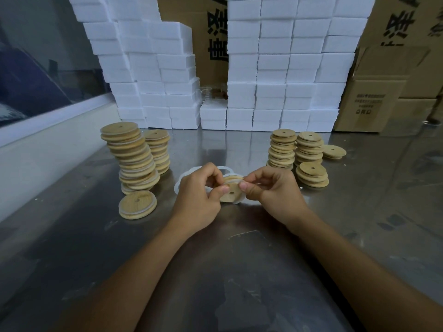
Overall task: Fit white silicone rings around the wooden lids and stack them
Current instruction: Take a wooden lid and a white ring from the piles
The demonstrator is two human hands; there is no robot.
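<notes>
Both hands hold one wooden lid [230,193] just above the steel table [215,259], its flat face with a small centre hole turned toward me. My left hand [197,196] pinches its left edge, and my right hand [273,190] pinches the right edge together with a white silicone ring [239,200] that wraps part of the rim. Several loose white rings [184,176] lie behind my left hand. A tall leaning stack of ringed lids [134,156] stands at the left, with a shorter stack [158,150] behind it and a single ringed lid [137,204] in front.
Stacks of bare wooden lids [282,149] [309,147] stand at the right, with a low pile [312,174] and a single lid [333,151] beside them. White foam boxes [263,92] and cardboard cartons [374,104] wall off the back. A white ledge [48,152] runs along the left.
</notes>
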